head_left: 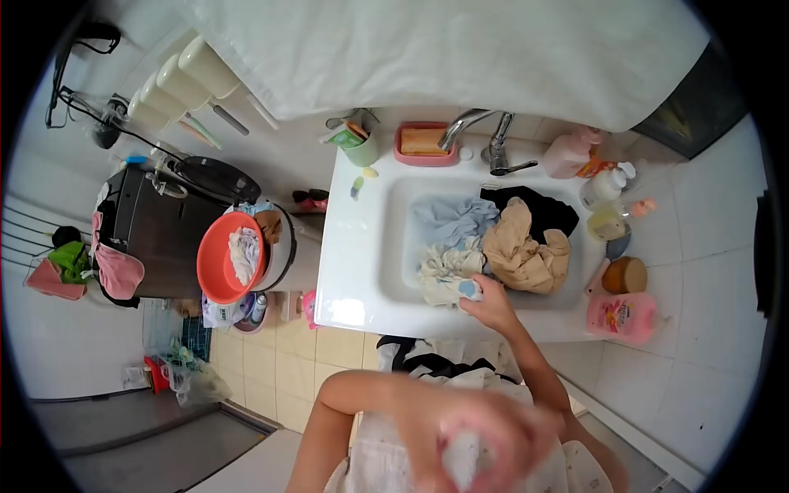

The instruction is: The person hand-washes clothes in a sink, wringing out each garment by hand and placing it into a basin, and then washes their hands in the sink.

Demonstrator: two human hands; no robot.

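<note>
My right hand (491, 306) reaches into the white sink (393, 234) and grips the edge of a cream garment (444, 275) that has a blue patch. In the water beside it lie a light blue garment (456, 220), a tan garment (526, 251) and a black garment (546, 212). Close to the camera, my left hand (493, 431) is raised in front of my body and smeared by motion. Something whitish shows between its blurred fingers; whether the hand holds it I cannot tell.
A chrome faucet (499, 152) and a soap dish (426, 145) stand at the sink's back. Along the right rim are several bottles, including a pink bottle (622, 317), and an amber jar (625, 275). To the left, a red basin (222, 275) holds clothes. White fabric (460, 49) hangs above.
</note>
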